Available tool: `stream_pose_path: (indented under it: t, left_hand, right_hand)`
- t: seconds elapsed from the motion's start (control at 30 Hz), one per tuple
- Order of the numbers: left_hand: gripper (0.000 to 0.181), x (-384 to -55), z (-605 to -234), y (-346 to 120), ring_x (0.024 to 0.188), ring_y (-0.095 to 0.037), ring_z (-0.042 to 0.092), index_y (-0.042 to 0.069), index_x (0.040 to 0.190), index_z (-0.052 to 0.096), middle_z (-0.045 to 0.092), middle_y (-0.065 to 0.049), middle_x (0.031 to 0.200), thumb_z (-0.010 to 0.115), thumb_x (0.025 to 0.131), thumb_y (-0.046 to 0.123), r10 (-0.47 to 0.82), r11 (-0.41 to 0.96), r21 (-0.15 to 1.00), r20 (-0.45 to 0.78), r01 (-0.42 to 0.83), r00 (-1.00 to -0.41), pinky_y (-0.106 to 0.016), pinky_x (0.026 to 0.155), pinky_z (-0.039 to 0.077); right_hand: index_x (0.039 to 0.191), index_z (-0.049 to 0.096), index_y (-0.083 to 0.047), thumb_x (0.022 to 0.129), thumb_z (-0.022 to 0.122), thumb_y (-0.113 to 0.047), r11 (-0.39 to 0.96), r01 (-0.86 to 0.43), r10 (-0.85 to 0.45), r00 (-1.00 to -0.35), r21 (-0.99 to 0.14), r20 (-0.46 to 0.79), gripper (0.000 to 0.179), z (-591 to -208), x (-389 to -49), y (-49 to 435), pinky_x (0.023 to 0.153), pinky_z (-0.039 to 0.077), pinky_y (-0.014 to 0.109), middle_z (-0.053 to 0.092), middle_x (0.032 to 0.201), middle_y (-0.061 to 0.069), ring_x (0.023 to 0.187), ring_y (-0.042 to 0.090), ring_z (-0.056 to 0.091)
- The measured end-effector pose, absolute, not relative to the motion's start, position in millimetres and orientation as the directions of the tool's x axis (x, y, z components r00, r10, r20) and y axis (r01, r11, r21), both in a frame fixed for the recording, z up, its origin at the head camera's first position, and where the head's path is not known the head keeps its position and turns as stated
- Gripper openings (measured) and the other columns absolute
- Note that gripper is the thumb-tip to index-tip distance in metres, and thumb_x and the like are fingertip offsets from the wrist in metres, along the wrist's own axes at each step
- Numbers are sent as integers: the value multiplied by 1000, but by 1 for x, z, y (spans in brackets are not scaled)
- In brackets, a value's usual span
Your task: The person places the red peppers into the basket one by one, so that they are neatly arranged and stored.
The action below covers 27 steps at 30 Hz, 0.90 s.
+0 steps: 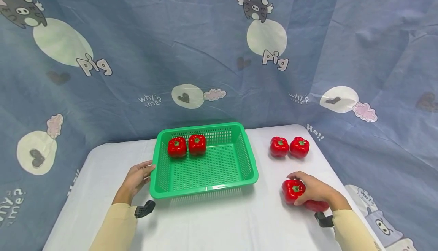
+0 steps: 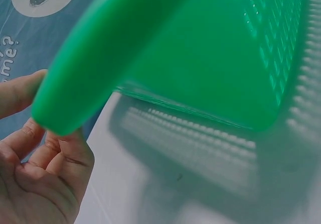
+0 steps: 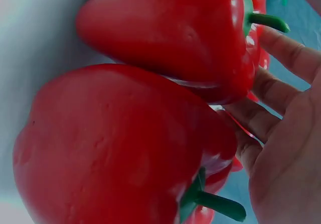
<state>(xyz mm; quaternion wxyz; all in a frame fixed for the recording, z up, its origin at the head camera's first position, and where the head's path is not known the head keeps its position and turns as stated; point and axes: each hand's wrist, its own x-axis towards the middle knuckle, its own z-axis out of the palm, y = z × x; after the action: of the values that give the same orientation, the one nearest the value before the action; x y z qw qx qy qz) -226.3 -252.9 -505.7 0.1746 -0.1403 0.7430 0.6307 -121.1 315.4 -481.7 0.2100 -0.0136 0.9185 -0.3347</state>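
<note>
My left hand (image 1: 137, 178) holds the left rim of a green plastic basket (image 1: 205, 189). In the left wrist view, thumb and fingers lie on either side of the rim (image 2: 75, 98). Two red bell peppers, one (image 1: 177, 147) beside the other (image 1: 197, 145), sit in its back left part. Right of the basket, my right hand (image 1: 315, 188) grips a red bell pepper (image 1: 291, 192), thumb and fingers around its sides. Another bell pepper (image 1: 317, 206) lies close behind it, partly hidden under the hand; the right wrist view shows this pepper (image 3: 110, 143) large in front.
Two more red bell peppers, a left one (image 1: 279, 146) and a right one (image 1: 299, 147), stand side by side at the table's back right. White cloth covers the table (image 1: 212, 228). A blue patterned curtain (image 1: 212, 45) hangs behind and along the sides.
</note>
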Motion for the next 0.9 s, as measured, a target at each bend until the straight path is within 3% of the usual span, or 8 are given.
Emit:
stream_pose_path:
  t: [0.3,0.6,0.9]
  left_hand:
    - [60,-226,-507,-253,86,-4,58,-5,145,32,61,6,102,58,98,22,4,176,884,-441,-433,-898,-21,74,48]
    - [61,-226,-506,-252,88,-4,58,-5,145,32,60,0,111,57,98,23,13,186,885,-438,-428,-899,-21,76,49]
    - [62,-228,-507,-252,96,-6,57,-2,147,32,55,-8,126,57,98,26,-1,193,870,-463,-454,-886,-29,90,46]
  right_hand:
    - [125,54,-10,57,92,-12,803,129,-137,-910,-582,-392,77,-484,-124,313,73,56,47,56,115,7,109,32,51]
    - [127,55,-11,60,90,-11,791,109,-151,-918,-601,-366,76,-482,-127,313,77,55,47,55,118,8,111,31,50]
    - [130,53,-11,59,90,-13,774,68,-176,-932,-630,-317,80,-476,-134,307,77,55,45,55,120,9,113,32,50]
